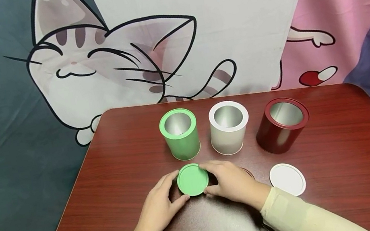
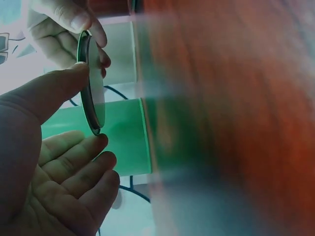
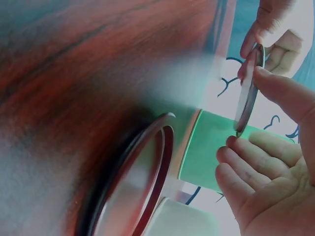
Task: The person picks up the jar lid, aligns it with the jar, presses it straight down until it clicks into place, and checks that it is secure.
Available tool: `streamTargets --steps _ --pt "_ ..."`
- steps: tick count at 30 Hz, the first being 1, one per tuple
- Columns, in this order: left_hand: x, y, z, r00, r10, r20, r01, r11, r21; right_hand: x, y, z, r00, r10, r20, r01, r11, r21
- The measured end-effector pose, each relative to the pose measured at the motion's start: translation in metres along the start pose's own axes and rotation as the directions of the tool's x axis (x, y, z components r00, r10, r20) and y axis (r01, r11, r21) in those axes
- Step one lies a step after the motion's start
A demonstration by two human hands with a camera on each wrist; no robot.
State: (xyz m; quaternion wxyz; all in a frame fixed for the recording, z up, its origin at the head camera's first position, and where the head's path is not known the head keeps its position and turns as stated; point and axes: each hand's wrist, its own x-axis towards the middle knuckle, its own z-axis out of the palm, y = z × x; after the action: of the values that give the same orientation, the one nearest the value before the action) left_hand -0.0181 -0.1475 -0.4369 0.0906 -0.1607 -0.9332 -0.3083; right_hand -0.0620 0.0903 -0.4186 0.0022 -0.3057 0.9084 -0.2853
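Note:
A round green lid (image 1: 193,179) is held flat between both hands, its face toward the head camera. On its left rim, the left hand (image 1: 158,208) pinches it with thumb and fingertips. My right hand (image 1: 232,179) grips the opposite rim the same way. Both wrist views show the lid edge-on and raised off the table, its edge (image 2: 92,93) between thumb and fingers. Just beyond it stands a green can (image 1: 184,146), upright with its top open. A dark red lid (image 3: 166,157) lies on the table, mostly hidden under the right hand in the head view.
Right of the green can stand an open white can (image 1: 227,141) and an open dark red can (image 1: 276,137). A white lid (image 1: 287,179) lies by the right forearm. The brown table (image 1: 107,177) ends at a cat-print cloth (image 1: 70,89) behind.

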Motion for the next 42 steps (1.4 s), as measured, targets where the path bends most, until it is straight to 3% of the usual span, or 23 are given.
streamTargets --steps 13,19,25,42 --pt "0.004 0.008 -0.017 0.996 0.058 -0.073 -0.057 0.998 0.015 0.002 -0.006 -0.011 0.991 -0.076 -0.111 0.081 0.996 0.041" --pt "0.009 0.011 -0.027 0.992 0.097 -0.075 -0.094 0.995 0.037 0.004 -0.009 -0.016 0.982 -0.103 -0.157 0.112 0.993 0.048" --pt "0.011 0.013 -0.033 0.986 0.136 -0.093 -0.131 0.99 0.05 0.004 -0.011 -0.019 0.975 -0.099 -0.197 0.114 0.991 0.066" --pt "0.017 0.016 -0.043 0.977 0.172 -0.13 -0.173 0.985 0.005 0.007 -0.019 -0.03 0.962 -0.105 -0.253 0.124 0.99 0.06"
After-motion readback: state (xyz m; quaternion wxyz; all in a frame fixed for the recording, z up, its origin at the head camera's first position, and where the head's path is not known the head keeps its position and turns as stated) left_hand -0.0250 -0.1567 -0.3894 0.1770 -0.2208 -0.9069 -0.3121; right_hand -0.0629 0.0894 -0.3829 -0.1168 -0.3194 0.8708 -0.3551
